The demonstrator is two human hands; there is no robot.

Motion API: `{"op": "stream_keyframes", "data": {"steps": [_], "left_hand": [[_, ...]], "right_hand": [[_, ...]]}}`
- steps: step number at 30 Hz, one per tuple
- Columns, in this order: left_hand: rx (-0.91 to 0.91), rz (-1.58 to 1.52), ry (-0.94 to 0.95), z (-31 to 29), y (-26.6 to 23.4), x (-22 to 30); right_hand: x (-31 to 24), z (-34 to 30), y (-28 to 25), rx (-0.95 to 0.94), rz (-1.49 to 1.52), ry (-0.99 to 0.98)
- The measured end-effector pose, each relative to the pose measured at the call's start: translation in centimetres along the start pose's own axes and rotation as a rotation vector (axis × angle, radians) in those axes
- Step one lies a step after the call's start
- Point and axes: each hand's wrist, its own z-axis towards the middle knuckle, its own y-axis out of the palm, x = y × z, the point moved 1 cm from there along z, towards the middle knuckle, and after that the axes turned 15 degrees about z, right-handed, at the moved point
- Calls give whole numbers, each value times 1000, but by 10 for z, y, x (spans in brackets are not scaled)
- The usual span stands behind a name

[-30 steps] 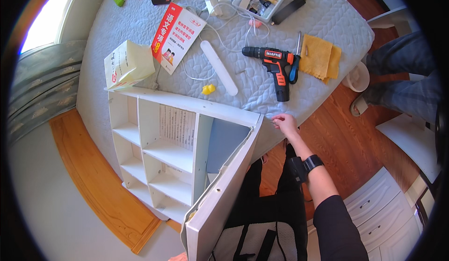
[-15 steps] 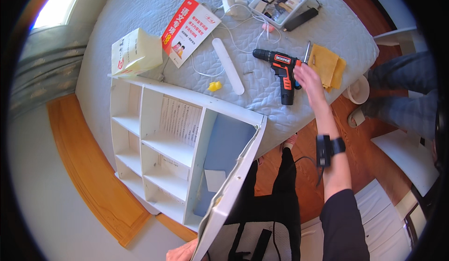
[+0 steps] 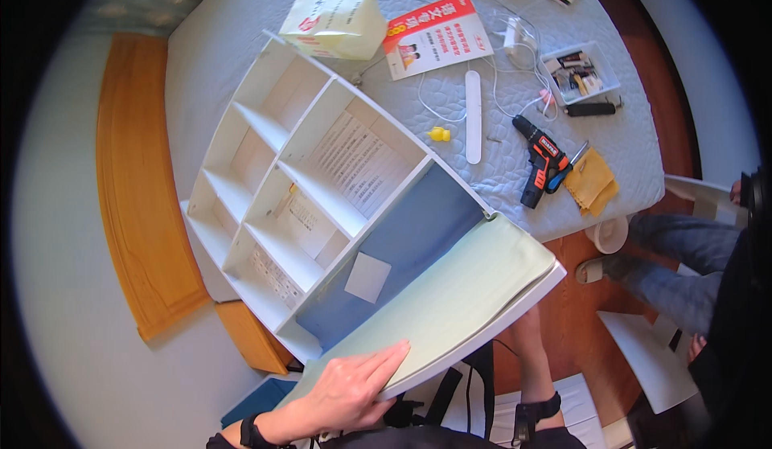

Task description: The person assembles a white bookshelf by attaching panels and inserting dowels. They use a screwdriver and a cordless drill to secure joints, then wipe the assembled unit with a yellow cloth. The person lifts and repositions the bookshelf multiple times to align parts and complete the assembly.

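Note:
A white shelf cabinet with several compartments lies tilted against the bed, its blue-backed section nearest me. From that section a hinged door is swung open, its pale green inner face upward. My left hand grips the door's near edge, fingers lying over the green face. My right forearm reaches up behind the door's right end; the hand itself is hidden by the door. A white square piece rests on the blue panel inside.
On the quilted bed lie a cordless drill, a yellow cloth, a white strip, a red-and-white book and a tool tray. A person in jeans is at the right, near a white bucket.
The door has swung down, showing its green face. My left hand has moved onto that face's edge. My right hand has left the drill and gone behind the door. The view has turned.

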Motion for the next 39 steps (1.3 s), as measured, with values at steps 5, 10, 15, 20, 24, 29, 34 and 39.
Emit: {"op": "stream_keyframes", "data": {"steps": [5,10,15,20,24,29,34,39], "left_hand": [[136,-134,-99,-23,9,5],[281,-515,-383,-117,37,-23],[778,-491,-1400,-303,121,-103],[1027,-655,-1786,-457,215,-115],[1771,-829,-1600,-488,286,-120],[2326,-1625,-912,-463,406,-179],[2107,-1131,-596,-458,425,-183],[2302,-1143,-851,-446,373,-163]], "right_hand": [[-66,21,48,-239,-196,-717],[-79,22,75,-338,-264,-603],[-65,40,88,-169,-121,-701],[-78,52,98,-139,211,-634],[-86,60,93,-246,295,-510],[-88,67,80,-202,281,-471],[-101,71,85,-153,204,-476],[-123,60,100,-133,117,-473]]}}
